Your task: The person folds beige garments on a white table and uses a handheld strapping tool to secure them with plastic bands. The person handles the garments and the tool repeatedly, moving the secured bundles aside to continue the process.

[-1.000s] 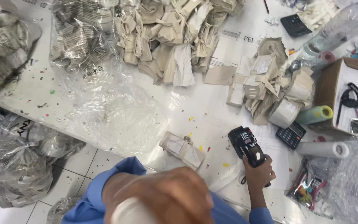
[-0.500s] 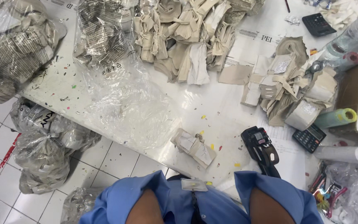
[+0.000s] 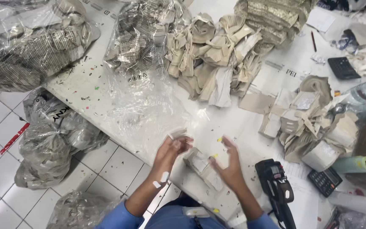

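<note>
Table: a white table [image 3: 98, 91] strewn with coloured specks runs across the view; half a second ago the person's blue-sleeved chest filled the bottom edge, and now both forearms reach out over the table's near edge.
Bags: clear plastic bags [image 3: 26, 46] of folded beige cloth lie at the far left of the table, with more bags [image 3: 51, 140] on the tiled floor below (as before, only seen from a shifted angle).
Cloth heap: a pile of loose beige pieces [image 3: 217, 55] lies at the top centre, and another pile [image 3: 314, 123] at the right.
Tag gun: a black tag gun [image 3: 276, 186] lies on the table just right of the right hand, where it also lay half a second ago.
Small bundle: a folded beige bundle [image 3: 200, 163] lies near the table's edge, between the two hands.
Left hand: the left hand [image 3: 172, 150], out of view earlier, has its fingers curled together on a small pale scrap at the fingertips.
Right hand: the right hand [image 3: 227, 163] is spread open, fingers apart, hovering at the bundle's right side, gripping nothing.
</note>
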